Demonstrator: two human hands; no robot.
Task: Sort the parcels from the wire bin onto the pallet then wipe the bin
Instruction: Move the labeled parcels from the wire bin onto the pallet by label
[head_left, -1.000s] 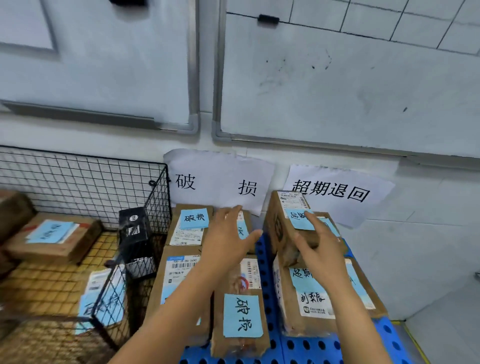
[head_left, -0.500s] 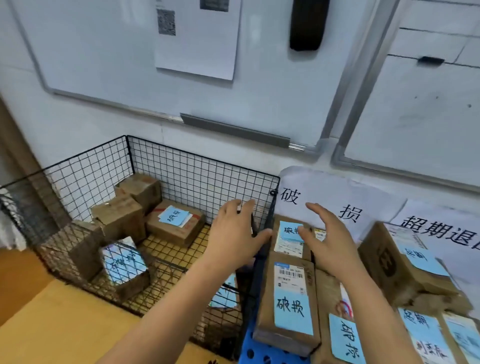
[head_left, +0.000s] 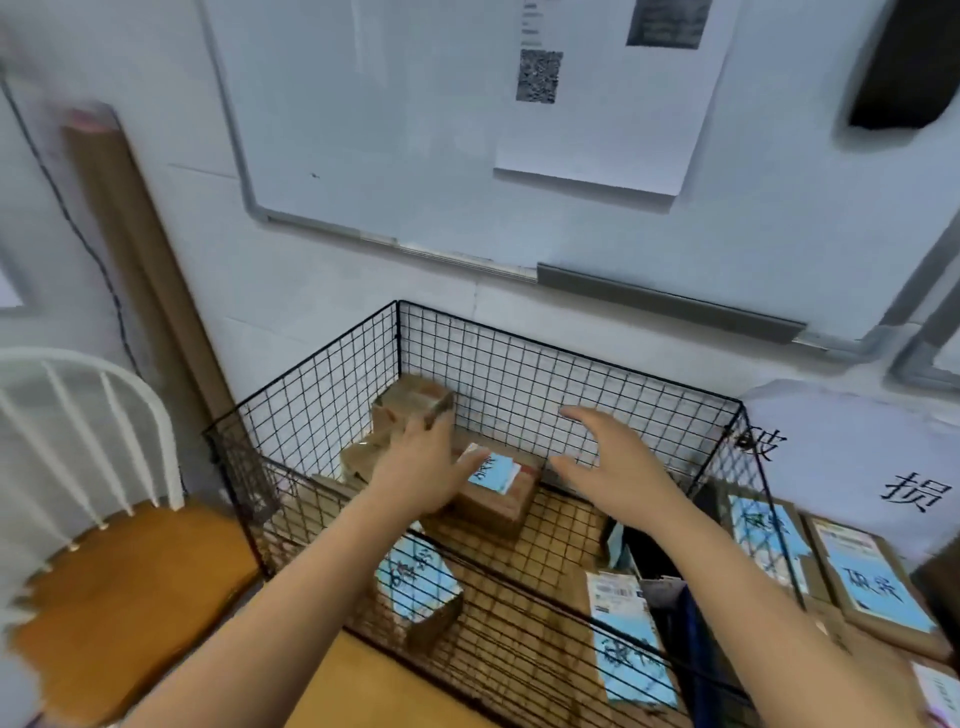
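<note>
Fingers (head_left: 574, 415) both hands: spread, relaxed, nothing held. Left hand (head_left: 421, 467) over blue-labelled parcel (head_left: 501, 499) at rear of wire bin (head_left: 519, 374); contact unclear. Right hand (head_left: 608, 462) beside it. Step, judged: reach for next parcel. Next: clasp box sides, lift clear of rim. Sorted parcels (head_left: 878, 582) right of bin. Whiteboard (head_left: 363, 130) above, chair (head_left: 104, 571) left.

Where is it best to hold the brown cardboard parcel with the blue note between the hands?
Probably from above, by the left and right sides of the brown cardboard parcel: it lies flat, and the black wire bin walls it in.
</note>
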